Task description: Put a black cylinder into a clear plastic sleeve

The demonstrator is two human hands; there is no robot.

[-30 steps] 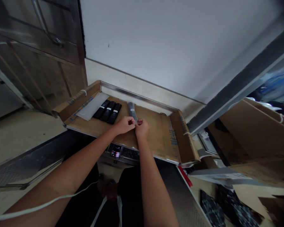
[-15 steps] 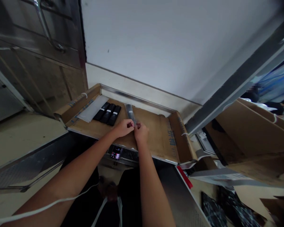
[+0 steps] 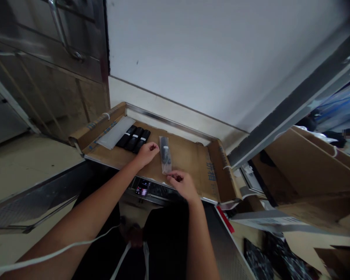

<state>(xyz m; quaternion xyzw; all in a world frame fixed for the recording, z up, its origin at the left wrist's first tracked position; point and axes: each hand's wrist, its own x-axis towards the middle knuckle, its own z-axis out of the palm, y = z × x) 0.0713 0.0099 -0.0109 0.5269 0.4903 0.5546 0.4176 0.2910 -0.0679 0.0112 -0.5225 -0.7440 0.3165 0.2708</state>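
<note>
A black roll with a white band lies inside a clear plastic bag [image 3: 165,154] on the cardboard-lined tray [image 3: 189,167]. My right hand [image 3: 183,183] is at the near end of this bag, thumb and fingers pinched on its edge. Just left of the bag, my left hand [image 3: 147,153] hovers with its fingers curled together, apart from the bag and with nothing visible in them. Several black rolls [image 3: 133,137] with white bands lie side by side beyond the left hand. A stack of flat clear bags [image 3: 116,132] sits to their left.
Raised cardboard sides [image 3: 224,171] edge the tray, and a white wall [image 3: 175,58] stands behind it. A lit phone [image 3: 142,187] is below the front edge. At the right is a large cardboard box [image 3: 312,167]; a white cord [image 3: 76,245] crosses my left forearm.
The bagged roll has come nearer and now lies fully visible. My left hand has moved off it to the left; my right hand has shifted right and toward me, to its near end.
</note>
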